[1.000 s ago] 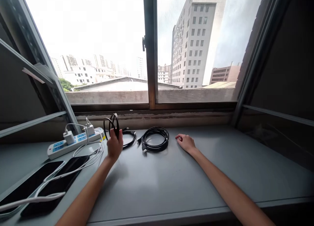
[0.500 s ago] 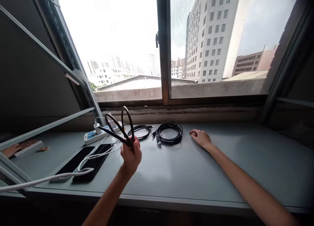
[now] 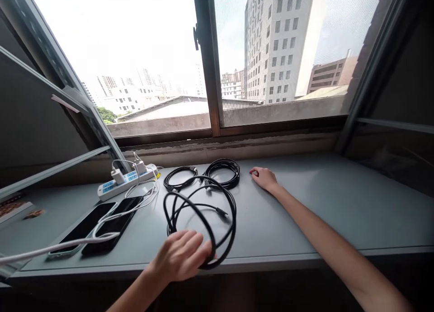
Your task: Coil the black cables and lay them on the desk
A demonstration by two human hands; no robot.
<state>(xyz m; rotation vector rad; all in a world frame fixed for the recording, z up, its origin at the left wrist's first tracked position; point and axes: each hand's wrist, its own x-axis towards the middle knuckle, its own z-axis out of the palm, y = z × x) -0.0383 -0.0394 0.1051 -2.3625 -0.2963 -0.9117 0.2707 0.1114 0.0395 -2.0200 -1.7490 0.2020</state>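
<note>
My left hand (image 3: 186, 254) is closed round a loosely looped black cable (image 3: 233, 212) near the front edge of the grey table (image 3: 271, 226). The cable's loops spread above and to the right of the hand, with one plug end inside them. Behind lie two coiled black cables, a smaller coil (image 3: 166, 182) on the left and a thicker coil (image 3: 233, 182) on the right. My right hand (image 3: 265, 178) rests on the table to the right of the thicker coil, its fingers curled in with nothing visible in them.
At the left, a white power strip (image 3: 125, 183) holds plugged-in chargers. Two dark phones (image 3: 84, 226) (image 3: 111, 226) lie in front of it with white cables across them. A metal frame (image 3: 101, 131) rises at the left, and a window stands behind the table.
My left hand has come down and nearer, and the cable in it has opened into wide loops. The view has shifted; my right hand keeps its place beside the coil.
</note>
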